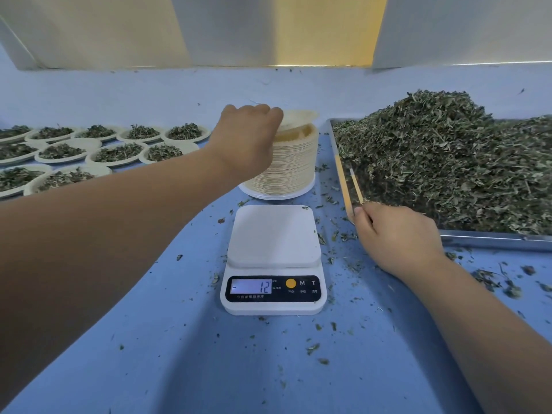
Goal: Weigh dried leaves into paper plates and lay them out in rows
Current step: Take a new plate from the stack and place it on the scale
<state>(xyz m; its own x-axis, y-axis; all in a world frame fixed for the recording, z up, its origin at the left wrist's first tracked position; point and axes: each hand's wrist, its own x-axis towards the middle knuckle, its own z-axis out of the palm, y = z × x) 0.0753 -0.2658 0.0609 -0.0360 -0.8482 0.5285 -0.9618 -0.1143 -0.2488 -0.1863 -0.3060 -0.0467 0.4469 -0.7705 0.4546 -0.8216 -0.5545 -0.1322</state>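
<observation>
A white digital scale (pixel 273 234) sits in the middle of the blue table, its platform bare and its display reading -12. Behind it stands a tall stack of paper plates (pixel 294 162). My left hand (pixel 249 138) reaches over the stack and pinches the top plate (pixel 298 118), which is lifted at a tilt. A big heap of dried leaves (pixel 448 156) fills a metal tray (pixel 493 236) on the right. My right hand (pixel 397 234) rests at the tray's near left corner with its fingers curled; what they hold is hidden.
Rows of paper plates filled with leaves (pixel 116 152) lie at the left back. Loose leaf bits are scattered over the blue table (pixel 167 339). A pale wall rises behind the table.
</observation>
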